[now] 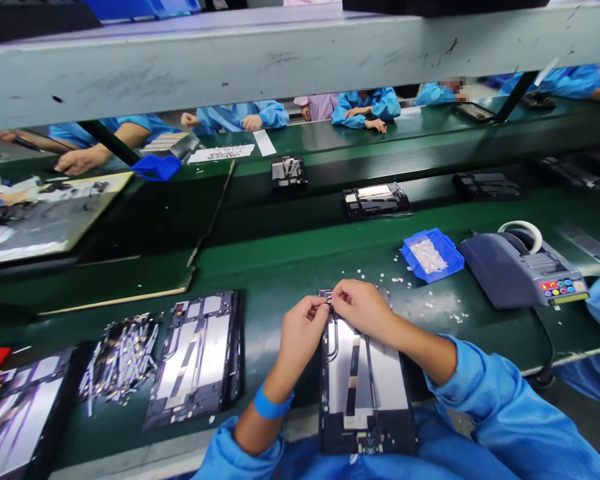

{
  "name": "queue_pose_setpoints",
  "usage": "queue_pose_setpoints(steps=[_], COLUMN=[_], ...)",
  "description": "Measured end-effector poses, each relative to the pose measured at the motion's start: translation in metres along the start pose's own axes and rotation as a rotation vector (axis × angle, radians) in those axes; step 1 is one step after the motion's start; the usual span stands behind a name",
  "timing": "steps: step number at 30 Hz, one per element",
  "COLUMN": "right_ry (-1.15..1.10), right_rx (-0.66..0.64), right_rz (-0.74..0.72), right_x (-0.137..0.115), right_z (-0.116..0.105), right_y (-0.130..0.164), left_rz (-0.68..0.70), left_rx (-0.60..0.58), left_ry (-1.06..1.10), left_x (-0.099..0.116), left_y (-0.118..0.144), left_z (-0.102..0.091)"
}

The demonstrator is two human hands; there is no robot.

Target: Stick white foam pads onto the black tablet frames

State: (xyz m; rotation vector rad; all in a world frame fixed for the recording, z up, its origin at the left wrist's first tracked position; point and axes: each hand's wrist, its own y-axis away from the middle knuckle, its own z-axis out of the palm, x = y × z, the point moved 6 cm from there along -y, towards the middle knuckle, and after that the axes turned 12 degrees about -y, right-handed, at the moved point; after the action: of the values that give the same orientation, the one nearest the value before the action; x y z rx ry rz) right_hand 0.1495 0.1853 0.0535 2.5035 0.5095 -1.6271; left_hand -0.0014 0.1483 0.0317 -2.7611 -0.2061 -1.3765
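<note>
An opened tablet [390, 373] lies in front of me, its lower end over the table's front edge by my lap. Silver battery plates, a dark ribbon cable [353, 373] and black boards show inside it. My left hand [303, 327] is closed in a pinch at the tablet's top end. Right beside it my right hand [363, 307] is also pinched, with its fingertips nearly touching the left ones. Whatever is between the fingers is hidden or too small to name. A blue band [273, 402] circles my left wrist.
To the left lie more opened tablets [195, 353] and a pile of thin strips [123, 357]. A blue bin [433, 255] with small white pieces and a tape dispenser [523, 267] stand at right. Tablets [376, 200] rest on the belt. Co-workers sit across; a shelf [205, 67] hangs overhead.
</note>
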Motion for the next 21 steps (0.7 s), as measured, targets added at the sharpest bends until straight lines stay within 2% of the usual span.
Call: queue_pose_setpoints(steps=[4,7,10,16,18,21], right_ry=[0.294,0.415,0.411,0.27,0.307,0.387], right_rx=[0.041,0.024,0.02,-0.065,-0.051,0.012], right_rz=[-0.195,-0.297,-0.294,-0.263,-0.262,-0.243], right_x=[-0.009,-0.012,-0.011,-0.005,-0.004,-0.004], right_z=[0.007,0.014,0.015,0.012,0.012,0.013], right_y=[0.013,0.022,0.022,0.014,0.014,0.013], left_rz=[-0.038,-0.018,0.065,0.348,0.38,0.328], left_rx=[0.015,0.033,0.07,0.19,0.196,0.17], left_ry=[0.062,0.0,-0.137,-0.387,-0.408,-0.354], left_x=[-0.003,-0.003,0.0,0.015,0.019,0.021], left_y=[0.0,0.007,0.014,0.025,0.026,0.023], left_z=[0.0,-0.003,-0.007,-0.014,-0.013,-0.012])
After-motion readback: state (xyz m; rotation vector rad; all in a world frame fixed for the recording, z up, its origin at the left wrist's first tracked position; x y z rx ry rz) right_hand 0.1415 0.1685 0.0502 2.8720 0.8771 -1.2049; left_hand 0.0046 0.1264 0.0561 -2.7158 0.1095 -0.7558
